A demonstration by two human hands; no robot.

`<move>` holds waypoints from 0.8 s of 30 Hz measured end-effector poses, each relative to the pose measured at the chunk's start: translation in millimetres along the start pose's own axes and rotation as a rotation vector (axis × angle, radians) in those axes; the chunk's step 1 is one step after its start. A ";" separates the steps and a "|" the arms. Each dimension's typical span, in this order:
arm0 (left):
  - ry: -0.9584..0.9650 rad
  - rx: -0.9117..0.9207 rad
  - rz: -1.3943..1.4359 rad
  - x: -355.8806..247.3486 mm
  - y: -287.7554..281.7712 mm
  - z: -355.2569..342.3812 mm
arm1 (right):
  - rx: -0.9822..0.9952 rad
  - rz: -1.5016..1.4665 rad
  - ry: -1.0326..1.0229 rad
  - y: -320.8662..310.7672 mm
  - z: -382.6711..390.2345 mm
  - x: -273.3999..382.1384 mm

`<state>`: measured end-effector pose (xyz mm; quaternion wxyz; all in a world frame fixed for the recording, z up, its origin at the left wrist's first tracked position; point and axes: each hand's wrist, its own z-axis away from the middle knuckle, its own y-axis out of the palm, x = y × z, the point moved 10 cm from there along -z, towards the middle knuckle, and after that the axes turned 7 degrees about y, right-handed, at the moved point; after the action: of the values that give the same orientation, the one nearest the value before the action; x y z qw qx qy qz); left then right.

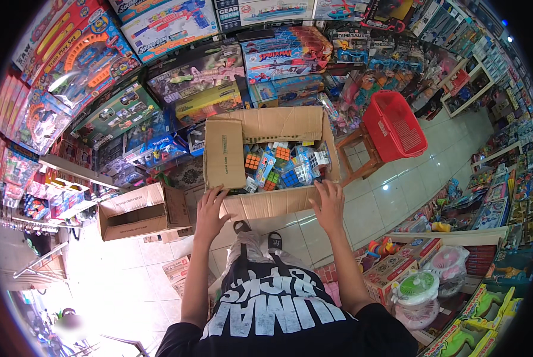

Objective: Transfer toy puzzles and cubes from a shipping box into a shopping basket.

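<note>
An open brown cardboard box (269,204), touched at its near corners.
The bare left hand (209,214) meets the left corner, the bare right hand (330,208) the right, fingers spread (whether they clamp the cardboard, I cannot tell); multicoloured plastic puzzle cubes (290,178) lie inside, beyond and between them.

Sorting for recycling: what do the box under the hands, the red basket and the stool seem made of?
Box: cardboard, matt brown, judging by its creased flaps. Red basket: probably moulded plastic, slightly shiny, with perforated walls. Stool: apparently wood, from its brown, bar-like legs; finish unclear.
</note>
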<state>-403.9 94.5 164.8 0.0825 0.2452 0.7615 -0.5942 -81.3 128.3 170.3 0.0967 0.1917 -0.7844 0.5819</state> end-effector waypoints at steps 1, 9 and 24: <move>0.001 -0.004 0.001 8.8 6.7 -3.6 | 0.004 0.021 0.030 6.3 -4.1 -4.1; 0.097 0.157 0.043 43.1 36.6 -19.1 | 0.324 0.107 0.069 45.2 -48.9 13.1; 0.022 0.196 0.250 97.7 37.3 -52.2 | 0.019 -0.241 0.384 164.6 -80.7 172.2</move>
<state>-462.3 177.3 106.4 0.1233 0.3515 0.6641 -0.6482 -311.4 213.7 115.2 0.3109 0.1706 -0.7176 0.5994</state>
